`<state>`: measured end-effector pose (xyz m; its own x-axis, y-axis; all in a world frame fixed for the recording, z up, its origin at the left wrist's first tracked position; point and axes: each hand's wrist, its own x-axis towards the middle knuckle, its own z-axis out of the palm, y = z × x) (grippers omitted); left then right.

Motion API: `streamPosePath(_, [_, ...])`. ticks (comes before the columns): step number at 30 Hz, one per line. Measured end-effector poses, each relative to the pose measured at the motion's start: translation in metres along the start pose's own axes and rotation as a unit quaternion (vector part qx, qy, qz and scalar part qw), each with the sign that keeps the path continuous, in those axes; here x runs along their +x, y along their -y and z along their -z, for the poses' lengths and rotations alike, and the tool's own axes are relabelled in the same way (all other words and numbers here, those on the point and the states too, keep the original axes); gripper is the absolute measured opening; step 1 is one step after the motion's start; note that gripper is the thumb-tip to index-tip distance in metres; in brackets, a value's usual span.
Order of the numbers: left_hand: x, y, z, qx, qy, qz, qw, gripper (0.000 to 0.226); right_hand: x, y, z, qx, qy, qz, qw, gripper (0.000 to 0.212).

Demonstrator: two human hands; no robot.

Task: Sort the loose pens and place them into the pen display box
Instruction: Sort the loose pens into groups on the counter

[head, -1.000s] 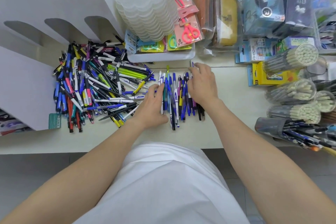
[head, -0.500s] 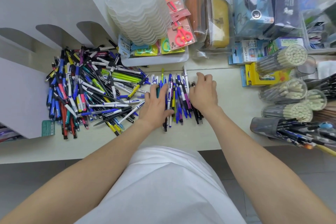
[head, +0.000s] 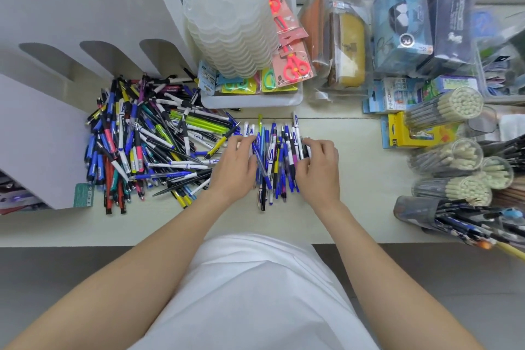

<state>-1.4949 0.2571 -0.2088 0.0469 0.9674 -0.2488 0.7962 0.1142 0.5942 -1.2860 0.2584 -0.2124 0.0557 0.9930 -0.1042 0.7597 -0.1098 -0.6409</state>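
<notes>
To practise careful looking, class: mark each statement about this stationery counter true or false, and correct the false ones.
1. The left hand and the right hand touch the gathered pens, one hand on each side. True.
2. The loose pile of pens lies to the right of both hands. False: it lies to their left, in front of the white display box.
3. The pink scissors lie loose among the pens. False: they are in packaging, in the white tray behind the pens.
4. Clear tubs packed with pencils are at the right end of the counter. True.
</notes>
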Motion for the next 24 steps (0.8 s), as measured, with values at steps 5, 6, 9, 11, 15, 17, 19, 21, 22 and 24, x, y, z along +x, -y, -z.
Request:
streamPosePath(5, [-0.022, 0.038, 0.030, 0.006, -0.100, 0.042, 0.994, 0.028, -0.017, 0.048, -0.033, 0.041, 0.056, 0.133, 0.989, 0.040])
streamPosePath(6, [-0.026, 0.046, 0.037, 0.007, -0.114, 0.049, 0.992, 0.026, -0.017, 0.058, -0.041, 0.028, 0.079, 0.148, 0.985, 0.041])
streamPosePath(9, [-0.034, 0.070, 0.062, 0.022, -0.139, 0.053, 0.989, 0.026, -0.008, 0.092, -0.062, -0.021, 0.149, 0.166, 0.974, 0.045])
streamPosePath(11, [-0.031, 0.086, 0.079, 0.046, -0.138, 0.045, 0.988, 0.030, 0.002, 0.116, -0.074, -0.062, 0.184, 0.160, 0.968, 0.056])
streamPosePath(15, [0.002, 0.112, 0.115, 0.090, -0.081, -0.007, 0.993, 0.051, 0.032, 0.154, -0.103, -0.121, 0.205, 0.145, 0.960, 0.072])
streamPosePath(17, [0.029, 0.119, 0.135, 0.122, -0.034, -0.040, 0.991, 0.063, 0.045, 0.168, -0.118, -0.141, 0.204, 0.122, 0.961, 0.077])
streamPosePath(19, [0.058, 0.121, 0.151, 0.166, 0.025, -0.063, 0.984, 0.074, 0.054, 0.171, -0.130, -0.179, 0.206, 0.102, 0.957, 0.082])
streamPosePath(21, [0.084, 0.117, 0.160, 0.194, 0.092, -0.076, 0.974, 0.083, 0.057, 0.166, -0.137, -0.215, 0.221, 0.079, 0.948, 0.085])
streamPosePath(22, [0.096, 0.114, 0.162, 0.205, 0.126, -0.078, 0.967, 0.088, 0.057, 0.161, -0.138, -0.230, 0.228, 0.064, 0.944, 0.086])
streamPosePath(24, [0.120, 0.108, 0.161, 0.223, 0.179, -0.080, 0.955, 0.094, 0.059, 0.153, -0.139, -0.252, 0.243, 0.041, 0.936, 0.090])
